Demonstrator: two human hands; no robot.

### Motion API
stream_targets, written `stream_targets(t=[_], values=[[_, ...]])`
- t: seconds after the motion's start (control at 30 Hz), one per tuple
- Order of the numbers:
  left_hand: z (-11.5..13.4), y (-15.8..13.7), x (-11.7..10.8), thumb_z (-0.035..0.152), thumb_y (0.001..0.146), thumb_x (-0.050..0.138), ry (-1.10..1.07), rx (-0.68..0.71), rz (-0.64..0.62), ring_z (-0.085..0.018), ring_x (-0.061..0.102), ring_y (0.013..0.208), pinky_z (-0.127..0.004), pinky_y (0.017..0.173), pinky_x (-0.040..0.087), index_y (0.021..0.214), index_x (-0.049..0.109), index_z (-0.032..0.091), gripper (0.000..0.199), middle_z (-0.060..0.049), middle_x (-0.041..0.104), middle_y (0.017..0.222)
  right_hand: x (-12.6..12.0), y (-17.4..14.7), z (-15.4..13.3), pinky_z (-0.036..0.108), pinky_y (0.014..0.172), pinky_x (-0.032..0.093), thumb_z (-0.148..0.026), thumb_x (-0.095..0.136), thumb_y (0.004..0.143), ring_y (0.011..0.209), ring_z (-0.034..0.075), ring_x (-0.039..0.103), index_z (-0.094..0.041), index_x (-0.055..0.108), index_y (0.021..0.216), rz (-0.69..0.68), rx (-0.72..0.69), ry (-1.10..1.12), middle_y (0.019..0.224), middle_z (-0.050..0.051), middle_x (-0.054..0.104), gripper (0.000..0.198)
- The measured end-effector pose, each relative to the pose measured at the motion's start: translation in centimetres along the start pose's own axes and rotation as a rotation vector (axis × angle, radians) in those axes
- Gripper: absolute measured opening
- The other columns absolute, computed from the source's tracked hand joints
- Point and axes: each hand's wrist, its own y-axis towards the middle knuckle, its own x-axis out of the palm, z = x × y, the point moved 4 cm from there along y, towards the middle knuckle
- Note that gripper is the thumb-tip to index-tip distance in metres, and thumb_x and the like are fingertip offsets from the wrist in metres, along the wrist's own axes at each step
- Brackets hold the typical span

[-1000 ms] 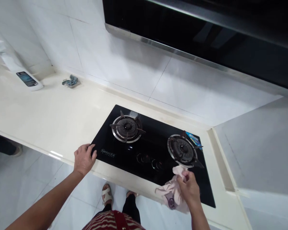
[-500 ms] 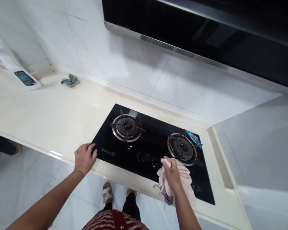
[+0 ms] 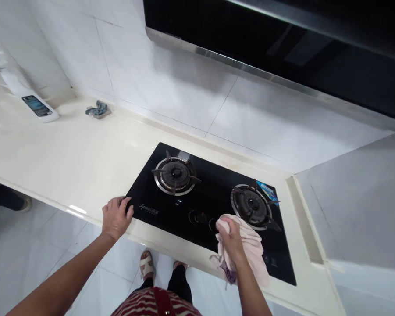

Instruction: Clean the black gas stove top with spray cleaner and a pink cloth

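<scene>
A black glass gas stove with two burners is set into the cream countertop. My right hand grips a pale pink cloth at the front of the stove, beside the control knobs. The cloth spreads over the glass below the right burner, and its purple-marked end hangs at the counter's front edge. At the stove's left front corner rests my left hand, fingers bent loosely over the edge and holding nothing. The left burner stands up and to the right of that hand.
A black range hood juts out above the stove. On the countertop to the left are a white spray bottle and a crumpled blue-grey rag. Another person's leg and foot show at the left edge.
My right hand has shifted slightly left, and the cloth's upper part now covers the right knob more. My left hand has stayed on the stove's corner.
</scene>
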Motion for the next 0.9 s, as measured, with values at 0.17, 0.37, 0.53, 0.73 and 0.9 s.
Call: stream_targets(t=[0.17,0.37,0.53,0.73,0.9], values=[[-0.1,0.1,0.0,0.037,0.097,0.046,-0.001,0.005,0.013,-0.032,0.052,0.113,-0.047,0.092,0.040,0.124,0.063,0.020,0.037,-0.014,0.060,0.120,0.4,1.6,0.4,0.042,0.093,0.046,-0.065,0.047,0.085,0.100,0.026,0.060,-0.021,0.065,0.100,0.061,0.025,-0.093,0.103,0.010,0.067,0.050],[-0.1,0.0,-0.1,0.037,0.097,0.046,-0.009,0.009,0.014,-0.032,0.052,0.113,-0.047,0.092,0.040,0.124,0.063,0.020,0.037,-0.014,0.060,0.121,-3.7,1.2,1.8,0.046,0.098,0.042,-0.067,0.045,0.083,0.108,0.030,0.060,-0.020,0.062,0.111,0.205,0.039,-0.193,0.112,0.013,0.068,0.058],[-0.1,0.0,0.0,0.038,0.097,0.046,-0.006,-0.003,-0.006,-0.032,0.051,0.113,-0.047,0.092,0.039,0.124,0.063,0.020,0.037,-0.015,0.060,0.121,-5.2,-2.7,4.4,0.059,0.110,0.029,-0.069,0.046,0.084,0.136,0.036,0.045,-0.025,0.058,0.131,-0.068,-0.086,-0.543,0.139,0.013,0.058,0.065],[0.0,0.1,0.0,0.037,0.096,0.047,-0.016,-0.015,-0.023,-0.032,0.051,0.115,-0.048,0.093,0.038,0.125,0.063,0.020,0.037,-0.015,0.060,0.121,-4.5,-7.4,5.6,0.062,0.106,0.030,-0.066,0.065,0.071,0.137,0.041,0.041,-0.023,0.047,0.142,-0.146,-0.163,-0.764,0.143,0.017,0.052,0.085],[0.2,0.2,-0.1,0.037,0.097,0.046,0.001,-0.006,-0.018,-0.032,0.051,0.114,-0.048,0.093,0.038,0.124,0.063,0.019,0.037,-0.015,0.061,0.121,-0.7,-9.2,1.7,0.051,0.096,0.038,-0.049,0.057,0.082,0.112,0.036,0.055,-0.022,0.062,0.120,-0.021,-0.208,-0.789,0.117,0.014,0.063,0.047]])
